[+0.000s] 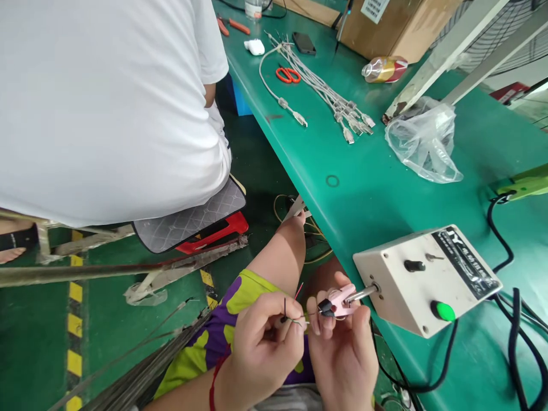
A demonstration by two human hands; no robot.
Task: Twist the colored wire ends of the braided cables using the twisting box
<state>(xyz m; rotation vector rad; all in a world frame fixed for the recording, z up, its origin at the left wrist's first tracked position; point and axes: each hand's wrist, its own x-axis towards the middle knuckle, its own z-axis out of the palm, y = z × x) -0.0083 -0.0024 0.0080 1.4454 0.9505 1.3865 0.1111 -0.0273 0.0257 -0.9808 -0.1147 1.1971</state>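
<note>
My left hand is closed in a pinch on thin cable wires; black, red, green and white ends stick out past the fingertips. Just right of them, a pink clip with black-tipped jaws sits on the metal shaft of a white box-shaped machine. My right hand has its fingers and thumb curled around this clip, palm up. The wire ends lie close to the clip's jaws; whether they touch cannot be made out. The machine carries a black knob, a toggle switch and a green button.
On the green table lie white USB cables, orange-handled scissors, a phone, a plastic bag and a bottle. A cardboard box stands behind. A person in a white shirt sits at left. Grey cables hang beside my leg.
</note>
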